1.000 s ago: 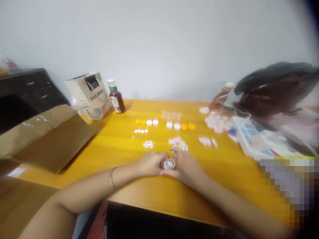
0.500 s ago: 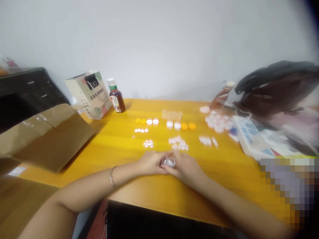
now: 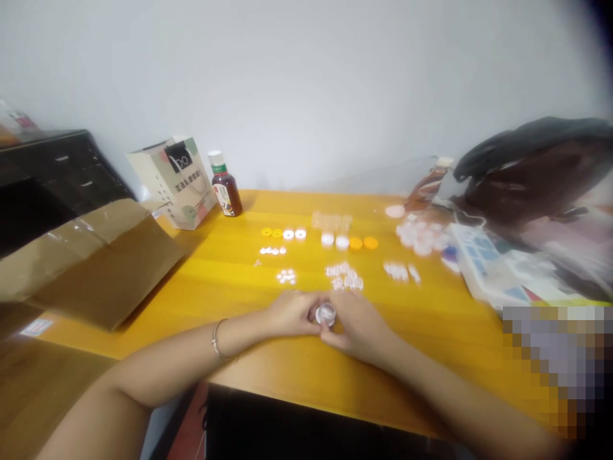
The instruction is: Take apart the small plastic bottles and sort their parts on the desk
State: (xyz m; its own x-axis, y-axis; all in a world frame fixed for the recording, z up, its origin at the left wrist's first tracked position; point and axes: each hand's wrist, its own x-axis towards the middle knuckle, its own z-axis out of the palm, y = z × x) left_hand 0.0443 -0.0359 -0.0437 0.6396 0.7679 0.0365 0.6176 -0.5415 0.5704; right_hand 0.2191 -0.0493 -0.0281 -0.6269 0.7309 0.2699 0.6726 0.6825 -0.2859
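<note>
Between my two hands, near the table's front edge, is a small round clear-and-white plastic piece [image 3: 326, 314]. My left hand [image 3: 293, 313] is closed around its left side. My right hand [image 3: 357, 322] grips it from the right, thumb at the near side and fingers at the far side. Just beyond my hands lie white gear-like parts [image 3: 349, 281]. Small white pieces [image 3: 286, 276] sit to their left, and white strip-like parts [image 3: 401, 271] to their right. Farther back are rows of white and yellow-orange round caps [image 3: 363, 243] and several clear pieces [image 3: 331, 222].
A cardboard box [image 3: 96, 262], a paper bag [image 3: 184, 185] and a dark red bottle [image 3: 226, 188] stand on the left. To the right are a pile of pale round pieces [image 3: 420, 235], a tilted bottle [image 3: 428, 185], a white tray [image 3: 472, 262] and a dark bag [image 3: 522, 166].
The round plastic piece has tilted so its face shows more toward me. My right thumb has shifted slightly along its near edge. The whole view has moved a little.
</note>
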